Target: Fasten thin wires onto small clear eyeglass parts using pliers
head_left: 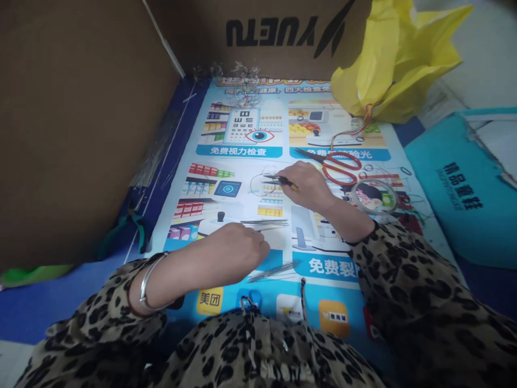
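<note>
My right hand (307,186) is closed round a small pair of pliers (278,179), whose dark jaws point left. Around the jaws curves a thin wire loop (251,186); whether they grip it, I cannot tell. My left hand (238,250) is curled closed, knuckles up, low over the printed sheet, its fingertips hidden. Just beyond it lies a bundle of thin wire lengths (269,222). A second bundle of thin wires (274,270) rests nearer to me. Red-handled scissors (341,167) lie to the right of my right hand.
A roll of clear tape (374,196), small rings (365,171) and coloured cords (351,132) lie at the right. Beyond are a yellow bag (388,64) and a teal box (460,188). Cardboard walls (81,118) stand left and behind. Green-handled pliers (139,231) lie at left.
</note>
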Motion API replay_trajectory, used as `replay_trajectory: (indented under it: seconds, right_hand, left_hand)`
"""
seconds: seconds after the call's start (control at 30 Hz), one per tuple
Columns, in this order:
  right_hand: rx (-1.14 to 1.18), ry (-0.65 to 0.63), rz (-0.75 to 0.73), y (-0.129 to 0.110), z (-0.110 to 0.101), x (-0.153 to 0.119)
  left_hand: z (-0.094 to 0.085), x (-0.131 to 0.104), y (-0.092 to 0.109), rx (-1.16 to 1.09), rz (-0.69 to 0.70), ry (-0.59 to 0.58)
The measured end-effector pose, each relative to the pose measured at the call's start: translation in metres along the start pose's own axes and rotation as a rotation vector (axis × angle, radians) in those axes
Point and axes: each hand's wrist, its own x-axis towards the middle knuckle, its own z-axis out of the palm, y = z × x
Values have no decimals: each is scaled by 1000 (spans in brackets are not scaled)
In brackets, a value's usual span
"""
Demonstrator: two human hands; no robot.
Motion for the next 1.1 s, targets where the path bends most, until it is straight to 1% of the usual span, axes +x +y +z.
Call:
replay_trajectory:
  seconds: [0.1,0.23,0.37,0.43,0.53,0.7,0.9,1.1]
  right_hand:
    - [-3,-13,-2,0,0,0]
    - [-1,-17,-10,0,0,0]
    - [6,-4,-31,0,1,-1]
    - [7,-7,-36,0,1,-1]
    - [-1,-22,-35,0,1,-1]
    - [-6,-40,-34,0,1,-1]
    - [0,-51,-33,0,1,-1]
    - [5,-42,-44,-1,0,0]
  left_hand:
    - [-2,-5,-2,-12,-41,-19]
    - [-5,-8,-2,-63,-29,-40]
    - [-9,-9,-3,-29,-104,-45]
    - [-8,-9,-4,-6,-124,-55]
    - [0,-8,-2,-10,-97,-79]
    - [12,-4,8,-87,-20,-95]
    - [14,0,16,-112,12,-95]
    - [11,-6,12,-65,2,-63]
